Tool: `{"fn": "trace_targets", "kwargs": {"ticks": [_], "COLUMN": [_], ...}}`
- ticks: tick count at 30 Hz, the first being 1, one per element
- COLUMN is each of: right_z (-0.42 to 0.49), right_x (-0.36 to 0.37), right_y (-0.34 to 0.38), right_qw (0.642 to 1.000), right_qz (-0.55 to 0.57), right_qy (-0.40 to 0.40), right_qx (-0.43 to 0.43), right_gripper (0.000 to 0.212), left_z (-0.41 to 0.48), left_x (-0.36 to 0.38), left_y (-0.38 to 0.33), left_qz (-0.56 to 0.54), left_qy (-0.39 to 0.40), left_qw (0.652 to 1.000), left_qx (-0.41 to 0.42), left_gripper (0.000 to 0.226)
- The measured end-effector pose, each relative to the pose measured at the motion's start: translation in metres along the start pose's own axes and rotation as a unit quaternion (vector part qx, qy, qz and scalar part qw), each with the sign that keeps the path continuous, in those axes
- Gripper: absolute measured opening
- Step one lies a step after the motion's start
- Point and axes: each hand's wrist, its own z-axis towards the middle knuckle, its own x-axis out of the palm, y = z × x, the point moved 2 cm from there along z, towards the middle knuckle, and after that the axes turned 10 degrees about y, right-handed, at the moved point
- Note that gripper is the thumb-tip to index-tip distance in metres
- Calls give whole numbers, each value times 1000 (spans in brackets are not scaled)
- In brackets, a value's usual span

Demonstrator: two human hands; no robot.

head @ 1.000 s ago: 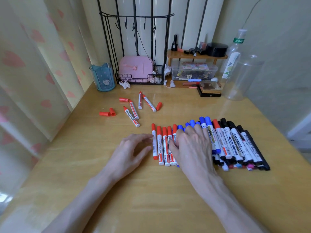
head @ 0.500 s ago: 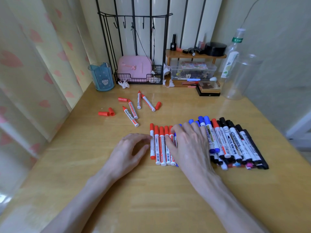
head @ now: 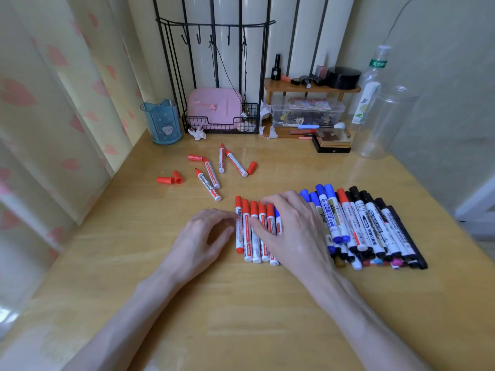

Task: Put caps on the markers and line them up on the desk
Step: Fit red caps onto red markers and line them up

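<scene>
Head view, desk [head: 241, 317] of pale wood.

- The row of capped markers [head: 348, 226] lies side by side in front of you, right of centre: red ones [head: 254, 231] at the left end, then blue, then black out to the right. Some overlap a second layer underneath.
- Your right hand [head: 292, 231] lies palm-down on the row where red meets blue, fingers spread and pressing on the barrels. It grips nothing and hides the markers under it.
- Your left hand [head: 203, 234] rests on the desk just left of the row. Its fingers are loosely curved, the tips touch the outermost red marker, and it holds nothing.
- Four uncapped red markers [head: 209, 184] lie scattered farther back and to the left, well apart from the row, tips pointing away from you.
- Loose red caps lie around them: a pair [head: 171, 179] to the left, one [head: 195, 157] behind, one [head: 251, 167] to the right.

Along the back edge:
- A blue cup [head: 162, 121].
- A black wire rack [head: 219, 124] holding a pink case [head: 214, 105], with crumpled tissue [head: 198, 133] at its foot.
- A small wooden shelf [head: 310, 88] over a clear plastic box [head: 308, 113].
- A clear jar [head: 385, 121], with a labelled bottle [head: 369, 84] behind it.
- A curtain [head: 40, 103] hangs along the left edge.
</scene>
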Motion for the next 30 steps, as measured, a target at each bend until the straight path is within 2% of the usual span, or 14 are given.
{"fn": "trace_targets", "kwargs": {"ticks": [4,8,11,14,18,24,30], "right_z": [0,3,12,36,92,153,176], "right_x": [-6,-10,-15,-15,-4,34,53], "right_y": [3,5,6,6,3,-7,-25], "right_qw": [994,995,996,991,974,957,957], "right_qz": [102,92,88,97,134,196,174], "right_qy": [34,33,30,85,174,197,201], "right_qx": [10,15,17,24,60,87,116], "right_gripper": [54,62,60,55,66,82,84], "left_z": [1,1,3,7,16,41,59], "left_x": [-2,-3,-4,-6,-8,-19,-32], "left_y": [0,0,2,5,12,26,51], "left_qz": [2,-7,-17,-42,-74,-123,-133], "left_qy": [-4,-8,-13,-30,-53,-104,-169], "left_qw": [1000,1000,1000,999,995,985,973], "left_qx": [-1,-5,-9,-15,-30,-60,-86], "left_gripper": [30,30,29,27,19,17,14]}}
